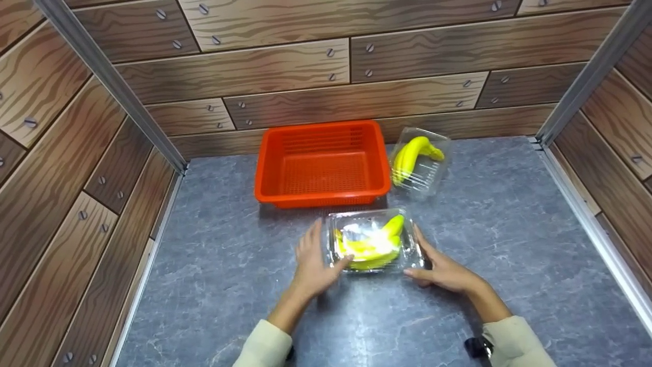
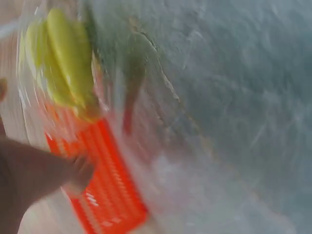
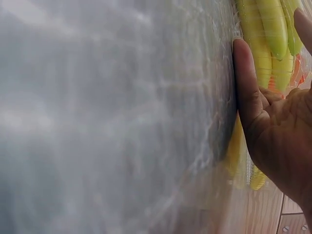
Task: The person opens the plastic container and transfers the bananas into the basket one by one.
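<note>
A clear plastic clamshell box (image 1: 356,215) with yellow-green bananas (image 1: 377,248) inside lies between both hands, in front of an orange-red basket (image 1: 261,168). At the box's left end is my left hand (image 1: 315,269), fingers straight and thumb reaching over the front left corner. My right hand (image 1: 444,269) is at the right end, its fingers along the side and its thumb at the front corner. In the right wrist view the right thumb (image 3: 246,73) extends beside the bananas (image 3: 270,29). Blur in the left wrist view hides the left hand's exact contact.
Right of the basket, against the back wall, a second clear box (image 1: 425,181) holds bananas (image 1: 412,153). The grey marbled table (image 1: 214,285) is bounded by wood-patterned walls (image 1: 285,76) at the back, left and right. Metal corner posts (image 1: 586,76) stand where the walls meet.
</note>
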{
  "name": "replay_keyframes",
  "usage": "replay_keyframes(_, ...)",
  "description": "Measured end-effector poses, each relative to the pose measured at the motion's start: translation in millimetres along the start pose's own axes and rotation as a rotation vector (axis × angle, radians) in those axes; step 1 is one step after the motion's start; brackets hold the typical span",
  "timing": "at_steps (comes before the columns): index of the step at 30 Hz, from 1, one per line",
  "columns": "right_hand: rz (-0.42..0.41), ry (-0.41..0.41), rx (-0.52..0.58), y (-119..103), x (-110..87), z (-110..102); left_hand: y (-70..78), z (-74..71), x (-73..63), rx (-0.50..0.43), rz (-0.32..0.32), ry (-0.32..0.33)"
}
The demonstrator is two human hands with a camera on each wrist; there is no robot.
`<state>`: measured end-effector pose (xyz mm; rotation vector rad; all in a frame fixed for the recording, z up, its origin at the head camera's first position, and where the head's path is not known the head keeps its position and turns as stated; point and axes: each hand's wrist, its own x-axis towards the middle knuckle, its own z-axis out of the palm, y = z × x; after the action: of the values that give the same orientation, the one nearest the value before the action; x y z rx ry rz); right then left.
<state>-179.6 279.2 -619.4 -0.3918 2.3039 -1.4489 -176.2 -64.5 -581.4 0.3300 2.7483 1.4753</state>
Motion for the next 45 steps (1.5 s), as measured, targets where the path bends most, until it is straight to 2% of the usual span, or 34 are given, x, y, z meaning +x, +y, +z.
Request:
replay_keyframes(2,0.002,0.001,-0.012,0.3,0.0,-0.8,5.9,4.3,2.0,0.139,0.197,0.02)
replay_keyframes(4,0.007,0.002,-0.017,0.1,0.1,-1.2,11.1,8.9,7.7,0.259,0.362,-0.017)
replay_keyframes(6,0.014,0.009,-0.016,-0.5,0.3,-1.3,16.9,12.8,16.1,0.396,0.448,-0.087)
replay_keyframes(7,0.018,0.011,-0.014,-0.7,0.3,-1.2,19.8,14.7,21.0,0.471,0.46,-0.128)
replay_keyframes(10,0.042,0.008,0.004,-0.3,-0.8,-0.4,28.6,21.2,34.4,0.677,0.431,-0.244)
replay_keyframes(13,0.06,-0.002,0.021,0.8,-2.0,0.3,37.9,28.9,42.9,0.779,0.347,-0.341)
replay_keyframes(16,0.073,-0.01,0.038,1.0,-2.5,0.8,45.2,37.0,47.8,0.846,0.3,-0.383)
replay_keyframes(21,0.079,-0.015,0.066,2.4,-1.8,2.0,45.1,44.7,49.3,0.969,0.311,-0.387)
replay_keyframes(24,0.092,-0.015,0.094,2.4,-2.5,2.1,43.8,45.1,48.1,0.988,0.326,-0.379)
replay_keyframes(30,0.103,0.0,0.078,-0.6,-1.9,1.3,45.5,43.7,48.0,0.921,0.318,-0.386)
replay_keyframes(40,0.122,-0.077,0.094,-0.2,-1.7,-2.9,42.5,41.9,49.7,0.914,0.334,-0.362)
replay_keyframes(45,0.129,-0.048,0.084,-1.5,-1.6,-3.0,42.5,40.9,50.2,0.899,0.342,-0.343)
